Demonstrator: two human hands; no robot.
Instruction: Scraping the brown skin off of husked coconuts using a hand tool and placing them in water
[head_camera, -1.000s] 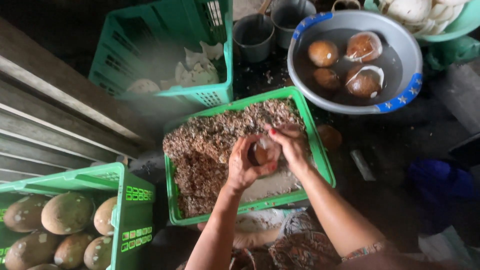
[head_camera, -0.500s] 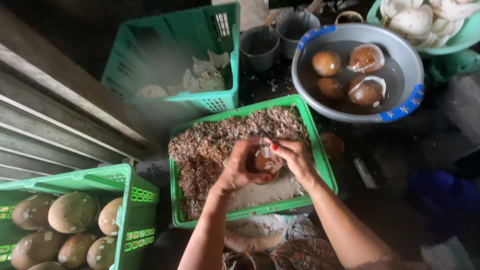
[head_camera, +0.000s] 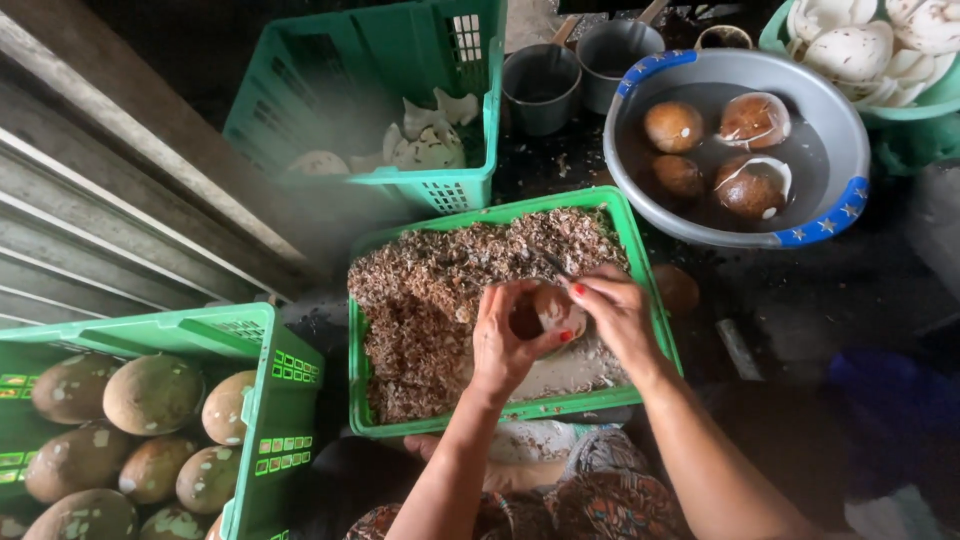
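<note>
Coconut, brown and partly pared to white, sits cupped in the left hand, whose fingers curl tightly round it. Right hand pinches a thin dark blade against the nut's far side, fingers narrow on the handle. Directly beneath both hands lies a green tray of brown parings. A slip looks likely: the wet, round nut could turn, sending the blade towards the left thumb.

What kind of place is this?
Probably a small coconut-processing workspace: the hands peel a coconut over a green tray of brown shavings, beside a crate of whole coconuts and a basin of soaking ones.
</note>
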